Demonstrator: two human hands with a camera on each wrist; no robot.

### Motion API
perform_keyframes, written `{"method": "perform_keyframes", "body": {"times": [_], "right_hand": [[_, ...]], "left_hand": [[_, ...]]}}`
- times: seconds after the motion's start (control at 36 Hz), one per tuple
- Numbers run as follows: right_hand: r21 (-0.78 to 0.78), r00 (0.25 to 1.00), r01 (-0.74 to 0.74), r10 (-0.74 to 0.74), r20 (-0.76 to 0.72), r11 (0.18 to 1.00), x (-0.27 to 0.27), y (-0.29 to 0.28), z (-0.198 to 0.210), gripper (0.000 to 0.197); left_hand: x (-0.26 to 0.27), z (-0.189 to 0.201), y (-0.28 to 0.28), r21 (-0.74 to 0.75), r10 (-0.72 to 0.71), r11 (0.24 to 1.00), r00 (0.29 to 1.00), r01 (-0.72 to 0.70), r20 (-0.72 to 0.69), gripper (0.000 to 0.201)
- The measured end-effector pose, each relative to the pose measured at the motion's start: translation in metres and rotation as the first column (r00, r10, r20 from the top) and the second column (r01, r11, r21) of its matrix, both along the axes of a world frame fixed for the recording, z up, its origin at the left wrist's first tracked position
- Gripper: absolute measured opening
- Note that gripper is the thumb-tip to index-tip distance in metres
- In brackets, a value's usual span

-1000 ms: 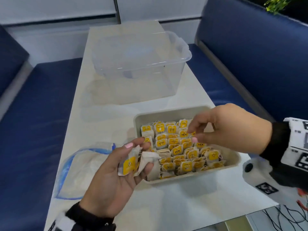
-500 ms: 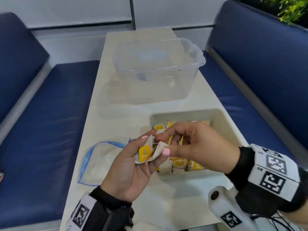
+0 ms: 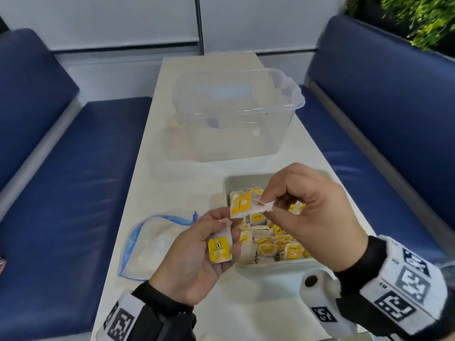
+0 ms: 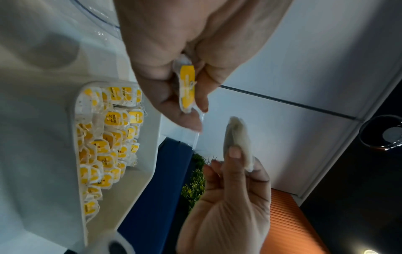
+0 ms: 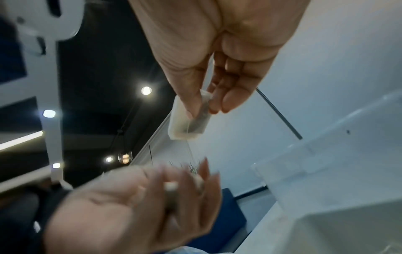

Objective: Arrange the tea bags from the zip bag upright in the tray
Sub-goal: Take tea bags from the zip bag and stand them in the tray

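The right hand point(image 3: 317, 217) pinches one tea bag point(image 3: 246, 205) between thumb and fingertips, holding it in the air above the tray point(image 3: 227, 183). This bag is a flat, pale paper sachet with a square yellow tag and a thin white thread. The left hand point(image 3: 194, 262), palm up, grips a second bag point(image 3: 219, 247) of the same type between thumb and fingers, just off the left rim of the tray. In the left wrist view the second bag point(image 4: 239, 137) appears edge-on and thin. The tray is a shallow, rectangular, matte grey-beige container with rounded corners, standing near the right edge of the tabletop point(image 3: 152, 168) close to the near end. It holds many packed bags point(image 3: 278, 244), their yellow tags facing up, crowded in uneven rows; a strip along the far wall is bare. The zip bag point(image 3: 152, 244) lies flat by the left edge of the tabletop, beside the tray; it is clear, crinkled film with a blue closure strip. A clear plastic bin point(image 3: 236, 114) with a rolled rim and rounded corners stands farther along, toward the far end. The tabletop is a smooth, pale, long slab. Both wrists carry white bands with black square markers.
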State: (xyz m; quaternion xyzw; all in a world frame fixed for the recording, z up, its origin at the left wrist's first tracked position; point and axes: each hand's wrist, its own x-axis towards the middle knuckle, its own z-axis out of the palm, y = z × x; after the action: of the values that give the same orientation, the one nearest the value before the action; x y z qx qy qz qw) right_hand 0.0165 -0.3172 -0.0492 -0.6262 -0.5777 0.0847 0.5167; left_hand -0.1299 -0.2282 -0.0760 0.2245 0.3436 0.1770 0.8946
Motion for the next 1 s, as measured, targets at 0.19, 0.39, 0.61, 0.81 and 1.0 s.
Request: {"method": "perform_keyframes", "body": {"times": [0.19, 0.39, 0.61, 0.81, 1.0], "right_hand": [[0.047, 0.995, 0.049, -0.052, 0.083, 0.998, -0.006, 0.003, -0.018, 0.024], [-0.085, 0.992, 0.037, -0.026, 0.124, 0.996, 0.002, -0.004, -0.012, 0.025], [-0.274, 0.971, 0.099, -0.033, 0.235, 0.957, 0.015, 0.012, 0.009, 0.021], [-0.335, 0.966, 0.151, -0.067, 0.250, 0.930, 0.020, 0.025, 0.022, 0.005], [-0.252, 0.993, 0.113, -0.118, -0.004, 0.961, 0.025, 0.028, 0.027, 0.013]], "left_hand": [[0.007, 0.015, -0.004, 0.175, -0.070, 0.982, 0.998, 0.070, -0.010, 0.027], [0.010, 0.011, 0.019, 0.863, 0.167, 0.438, 0.921, 0.251, -0.353, 0.022], [0.021, 0.034, 0.047, 0.806, 0.257, -0.259, 0.842, 0.532, -0.474, 0.017], [0.029, 0.041, 0.049, 0.881, 0.217, -0.154, 0.885, 0.448, -0.412, 0.032], [0.027, 0.025, 0.037, 0.909, 0.144, 0.253, 0.917, 0.330, -0.373, 0.020]]}}
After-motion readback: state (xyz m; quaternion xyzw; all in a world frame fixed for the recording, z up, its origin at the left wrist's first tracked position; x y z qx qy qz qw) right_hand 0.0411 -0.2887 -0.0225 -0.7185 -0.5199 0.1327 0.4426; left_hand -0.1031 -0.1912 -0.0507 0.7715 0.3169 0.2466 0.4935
